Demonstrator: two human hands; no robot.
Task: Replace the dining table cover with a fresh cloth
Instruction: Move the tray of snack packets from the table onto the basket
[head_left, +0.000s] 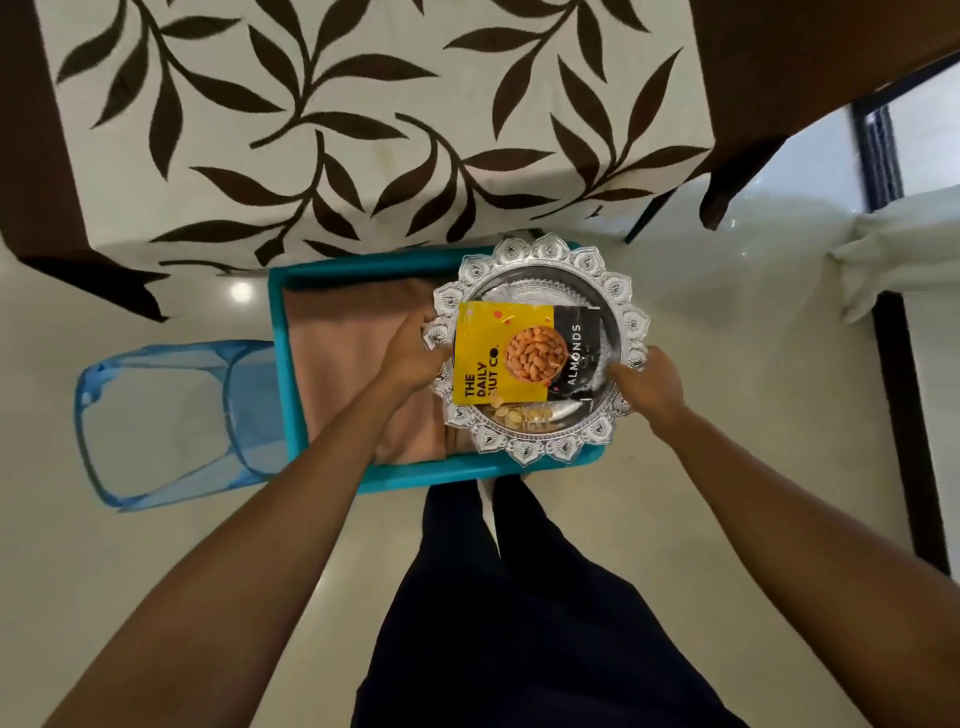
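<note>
Plate (631, 325), silver with an embossed rim, is held level above the right half of the teal tray (284, 374), which stands on the floor. The left hand (410, 353) grips the plate's left rim and the right hand (647, 384) grips its right rim. An almond packet (498, 358) lies loose on the plate. The fresh cloth (337, 364), folded and pinkish-brown, lies inside the teal tray, partly hidden beneath the plate. The cover (363, 130) to be replaced, cream with brown leaves, drapes the bench beyond the tray's far edge. Handling estimate: both cloths are soft, light and limp, and will likely sag or unfold if lifted at one point. Lift the fresh cloth as a folded stack with both hands; take the cover at two hem corners.
</note>
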